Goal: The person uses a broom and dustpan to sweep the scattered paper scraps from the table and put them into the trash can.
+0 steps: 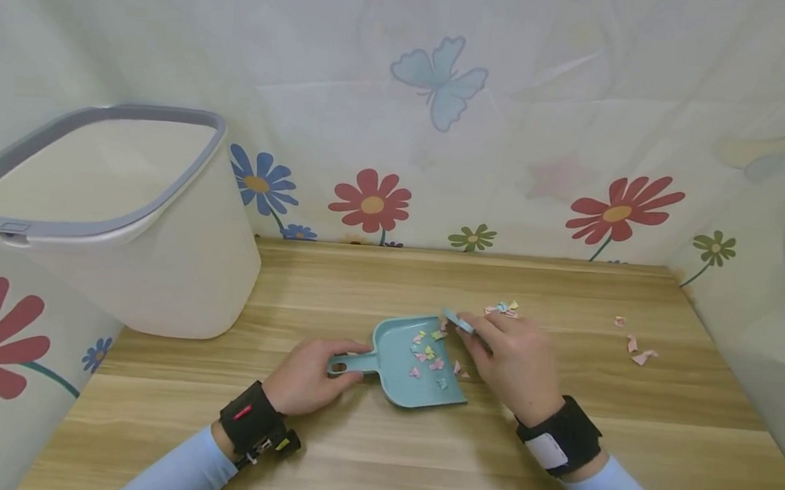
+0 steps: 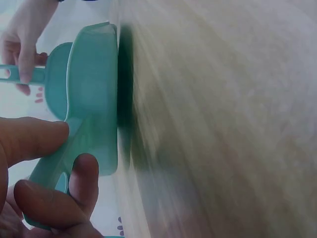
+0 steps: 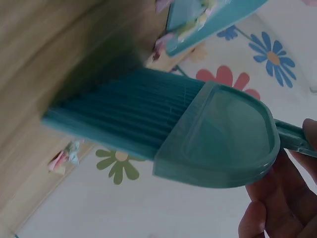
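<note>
My left hand (image 1: 306,377) grips the short handle of a light-blue dustpan (image 1: 398,373), which lies on the wooden table. Small scraps of pink, yellow and blue paper (image 1: 436,364) lie in the pan, and a few more sit along its front lip. In my right hand (image 1: 521,369) is a small matching brush (image 3: 223,134), held by its handle. Its blue bristles (image 3: 133,109) point down at the table, just right of the pan's open edge. From the left wrist view, the thumb and fingers close round the pan's handle (image 2: 52,166).
A tall white bin (image 1: 182,262) with a grey rim stands at the left. One little pile of paper scraps (image 1: 502,309) lies behind the right hand, and several pink scraps (image 1: 632,344) lie farther right. A flower-printed curtain (image 1: 478,175) hangs behind the wooden table (image 1: 379,469).
</note>
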`<action>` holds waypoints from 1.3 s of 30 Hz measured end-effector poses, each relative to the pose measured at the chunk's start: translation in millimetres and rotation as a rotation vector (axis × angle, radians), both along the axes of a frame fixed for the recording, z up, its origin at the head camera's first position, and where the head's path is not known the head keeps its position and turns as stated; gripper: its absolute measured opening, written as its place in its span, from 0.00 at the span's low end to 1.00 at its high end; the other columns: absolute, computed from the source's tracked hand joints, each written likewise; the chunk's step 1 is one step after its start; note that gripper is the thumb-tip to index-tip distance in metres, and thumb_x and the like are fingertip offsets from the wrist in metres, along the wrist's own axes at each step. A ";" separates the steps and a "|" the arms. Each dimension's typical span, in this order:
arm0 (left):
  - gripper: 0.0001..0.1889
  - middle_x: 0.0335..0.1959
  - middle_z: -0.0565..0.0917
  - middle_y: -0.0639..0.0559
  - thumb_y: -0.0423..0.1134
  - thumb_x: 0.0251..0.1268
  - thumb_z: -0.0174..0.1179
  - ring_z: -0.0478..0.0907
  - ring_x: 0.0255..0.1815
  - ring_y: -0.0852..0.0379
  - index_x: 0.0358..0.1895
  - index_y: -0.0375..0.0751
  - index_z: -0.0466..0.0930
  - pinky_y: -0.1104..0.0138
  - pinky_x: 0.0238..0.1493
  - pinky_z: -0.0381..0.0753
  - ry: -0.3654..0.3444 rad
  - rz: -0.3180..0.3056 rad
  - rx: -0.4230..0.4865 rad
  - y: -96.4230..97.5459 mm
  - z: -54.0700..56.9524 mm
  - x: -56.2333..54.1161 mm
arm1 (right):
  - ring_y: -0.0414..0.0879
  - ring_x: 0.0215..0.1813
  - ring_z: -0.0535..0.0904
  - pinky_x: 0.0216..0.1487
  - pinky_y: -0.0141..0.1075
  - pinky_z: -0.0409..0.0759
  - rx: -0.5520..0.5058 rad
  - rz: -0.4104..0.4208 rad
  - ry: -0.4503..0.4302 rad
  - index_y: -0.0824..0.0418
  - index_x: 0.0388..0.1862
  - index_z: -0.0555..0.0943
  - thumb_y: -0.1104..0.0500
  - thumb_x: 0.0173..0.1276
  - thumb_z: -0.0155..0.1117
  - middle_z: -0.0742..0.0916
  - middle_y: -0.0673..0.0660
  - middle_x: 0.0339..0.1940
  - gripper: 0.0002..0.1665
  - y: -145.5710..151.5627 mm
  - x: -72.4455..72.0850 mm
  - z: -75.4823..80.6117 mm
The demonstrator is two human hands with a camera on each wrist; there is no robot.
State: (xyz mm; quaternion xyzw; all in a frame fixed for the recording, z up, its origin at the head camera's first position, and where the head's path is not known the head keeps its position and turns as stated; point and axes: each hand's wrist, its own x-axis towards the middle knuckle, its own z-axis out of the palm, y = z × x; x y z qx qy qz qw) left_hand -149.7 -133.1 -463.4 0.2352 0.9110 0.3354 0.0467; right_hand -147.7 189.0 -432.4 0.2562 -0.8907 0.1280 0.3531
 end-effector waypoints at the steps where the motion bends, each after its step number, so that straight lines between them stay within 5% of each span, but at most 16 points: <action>1: 0.20 0.56 0.88 0.59 0.44 0.67 0.71 0.78 0.40 0.64 0.61 0.53 0.86 0.70 0.43 0.77 -0.002 0.007 0.004 -0.1 0.2 -0.1 | 0.46 0.27 0.84 0.30 0.42 0.78 0.000 0.012 -0.017 0.58 0.47 0.91 0.61 0.54 0.84 0.90 0.55 0.30 0.20 -1.8 1.2 -0.9; 4: 0.19 0.55 0.88 0.58 0.44 0.67 0.71 0.79 0.40 0.63 0.60 0.52 0.86 0.70 0.42 0.76 -0.005 0.012 0.010 0.1 1.0 -0.6 | 0.42 0.26 0.80 0.28 0.36 0.75 -0.047 0.061 -0.080 0.58 0.47 0.91 0.61 0.55 0.84 0.89 0.52 0.28 0.19 -6.0 5.0 -1.0; 8: 0.19 0.56 0.88 0.58 0.44 0.67 0.71 0.79 0.38 0.62 0.61 0.52 0.86 0.70 0.42 0.76 -0.004 0.002 0.003 0.4 1.9 -1.2 | 0.39 0.26 0.79 0.27 0.27 0.73 -0.289 0.165 -0.157 0.61 0.47 0.89 0.66 0.60 0.78 0.90 0.52 0.31 0.16 -5.9 7.1 4.8; 13: 0.19 0.57 0.88 0.58 0.44 0.67 0.71 0.79 0.39 0.62 0.61 0.52 0.86 0.70 0.42 0.76 0.004 -0.001 -0.002 0.6 2.7 -1.3 | 0.38 0.22 0.76 0.24 0.23 0.72 -0.553 0.113 -0.081 0.66 0.46 0.88 0.69 0.63 0.72 0.90 0.56 0.29 0.12 3.0 4.4 13.6; 16: 0.19 0.56 0.88 0.58 0.44 0.66 0.72 0.78 0.34 0.63 0.60 0.51 0.86 0.71 0.38 0.76 -0.003 0.003 -0.002 0.4 2.6 -0.4 | 0.39 0.18 0.76 0.21 0.23 0.71 -0.524 0.007 -0.029 0.67 0.43 0.86 0.67 0.64 0.71 0.89 0.58 0.27 0.09 9.0 3.1 15.9; 20: 0.20 0.54 0.89 0.58 0.44 0.66 0.72 0.74 0.29 0.64 0.60 0.51 0.86 0.71 0.34 0.74 -0.008 0.009 -0.008 0.0 2.1 1.4 | 0.42 0.15 0.76 0.18 0.29 0.70 -0.325 -0.114 -0.015 0.66 0.37 0.83 0.62 0.64 0.69 0.89 0.59 0.24 0.07 11.5 2.7 14.2; 25: 0.20 0.53 0.89 0.59 0.45 0.65 0.72 0.77 0.34 0.65 0.60 0.51 0.86 0.71 0.38 0.75 0.006 0.006 -0.022 -0.4 1.1 2.7 | 0.36 0.15 0.72 0.17 0.27 0.67 -0.193 -0.089 -0.103 0.61 0.32 0.80 0.60 0.63 0.73 0.87 0.55 0.22 0.09 2.1 7.2 11.5; 32: 0.19 0.45 0.88 0.61 0.46 0.67 0.71 0.73 0.27 0.67 0.60 0.52 0.86 0.72 0.30 0.72 -0.007 -0.008 -0.031 -0.5 0.1 1.4 | 0.31 0.18 0.67 0.20 0.24 0.67 -0.279 0.032 -0.191 0.57 0.31 0.80 0.62 0.62 0.76 0.85 0.51 0.22 0.10 -11.3 12.1 11.7; 39: 0.18 0.43 0.87 0.61 0.45 0.66 0.71 0.75 0.30 0.66 0.58 0.51 0.86 0.72 0.31 0.73 -0.018 -0.017 -0.030 0.0 -0.4 0.9 | 0.32 0.17 0.71 0.16 0.25 0.66 -0.559 0.073 -0.294 0.61 0.41 0.85 0.68 0.68 0.70 0.89 0.54 0.28 0.05 -5.6 12.2 15.9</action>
